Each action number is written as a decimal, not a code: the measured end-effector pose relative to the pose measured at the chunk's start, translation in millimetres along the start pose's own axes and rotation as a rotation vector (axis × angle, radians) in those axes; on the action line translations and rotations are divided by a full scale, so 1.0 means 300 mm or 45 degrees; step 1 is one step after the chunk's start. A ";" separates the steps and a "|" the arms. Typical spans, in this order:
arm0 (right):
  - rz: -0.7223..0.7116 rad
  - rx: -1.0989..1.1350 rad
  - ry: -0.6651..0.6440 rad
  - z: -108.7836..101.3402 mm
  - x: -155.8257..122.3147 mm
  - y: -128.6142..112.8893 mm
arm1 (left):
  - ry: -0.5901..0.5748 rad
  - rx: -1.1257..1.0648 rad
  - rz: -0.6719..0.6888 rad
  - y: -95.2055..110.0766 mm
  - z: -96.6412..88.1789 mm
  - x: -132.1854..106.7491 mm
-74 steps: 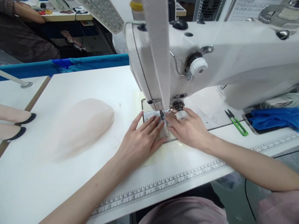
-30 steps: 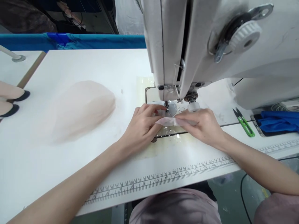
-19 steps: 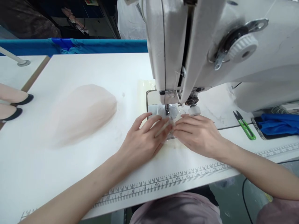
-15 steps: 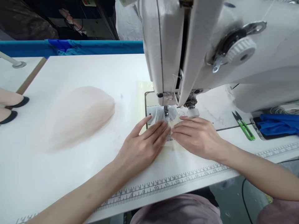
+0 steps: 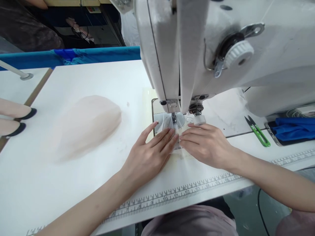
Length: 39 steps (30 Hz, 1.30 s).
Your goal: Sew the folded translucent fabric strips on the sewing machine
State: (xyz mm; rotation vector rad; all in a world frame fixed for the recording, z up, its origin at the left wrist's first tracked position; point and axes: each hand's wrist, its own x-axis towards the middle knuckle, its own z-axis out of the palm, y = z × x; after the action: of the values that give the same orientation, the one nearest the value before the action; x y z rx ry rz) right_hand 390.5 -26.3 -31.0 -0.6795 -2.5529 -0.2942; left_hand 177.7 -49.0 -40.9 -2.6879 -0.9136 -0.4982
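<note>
A white sewing machine [image 5: 221,49] stands over the white table [image 5: 73,183]. Under its needle and presser foot [image 5: 174,118] lies a small sheer, almost clear piece of fabric [image 5: 167,123]. My left hand [image 5: 150,154] lies flat on that fabric just left of the needle, fingers stretched out and together. My right hand [image 5: 205,146] rests flat on its right side, fingertips nearly meeting the left ones in front of the foot. Neither hand grips anything.
A heap of pale pink sheer pieces [image 5: 83,126] lies left of the machine. Green thread snips [image 5: 258,134] and a blue cloth over a phone [image 5: 292,129] sit at the right. A ruler strip [image 5: 187,191] runs along the front edge. Padded forms with dark tips [image 5: 14,121] poke in at far left.
About a second ago both hands pinched the sheer piece lifted at the needle. They have since laid it flat and spread on it; the camera shifted slightly.
</note>
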 end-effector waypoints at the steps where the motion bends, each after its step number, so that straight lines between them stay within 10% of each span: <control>1: 0.001 0.002 0.002 0.001 0.000 0.000 | -0.004 -0.006 -0.003 -0.001 0.001 0.000; 39: 0.048 -0.033 0.030 0.060 -0.023 0.017 | 0.067 0.030 -0.148 0.011 0.006 0.003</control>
State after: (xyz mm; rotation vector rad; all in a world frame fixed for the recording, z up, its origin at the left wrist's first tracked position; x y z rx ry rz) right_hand 391.2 -19.0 -49.4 -0.7286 -2.5147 -0.3216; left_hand 180.7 -50.5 -42.7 -2.5985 -1.0585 -0.5762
